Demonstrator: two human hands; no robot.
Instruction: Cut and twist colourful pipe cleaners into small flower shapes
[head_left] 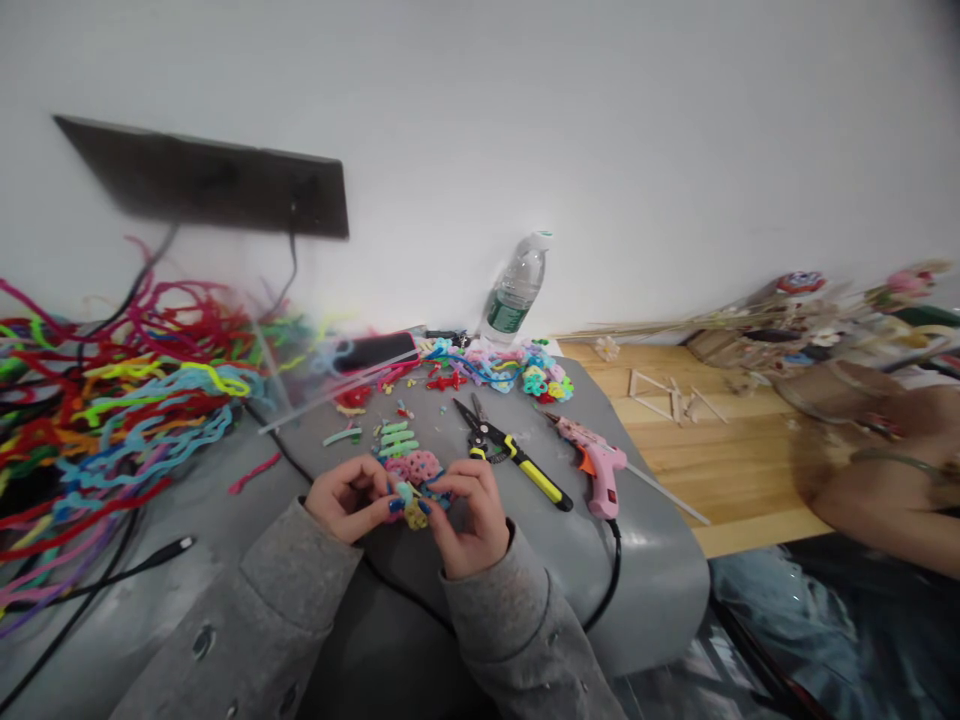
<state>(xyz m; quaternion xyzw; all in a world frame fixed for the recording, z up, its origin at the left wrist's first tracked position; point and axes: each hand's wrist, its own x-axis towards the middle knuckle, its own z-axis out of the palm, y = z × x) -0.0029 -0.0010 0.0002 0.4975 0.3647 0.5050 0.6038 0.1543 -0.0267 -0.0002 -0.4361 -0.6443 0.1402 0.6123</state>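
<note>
Head view: yellow-and-blue piece (415,513) between left hand (351,500) and right hand (475,512), apparently in each narrow grip

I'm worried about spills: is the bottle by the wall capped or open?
Capped: a white cap sits atop the bottle. How tightly it is screwed, I cannot tell.

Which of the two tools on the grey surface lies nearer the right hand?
The yellow-handled pliers, just beyond the right hand; the pink glue gun lies farther right, its handle trailing a black cord.
</note>
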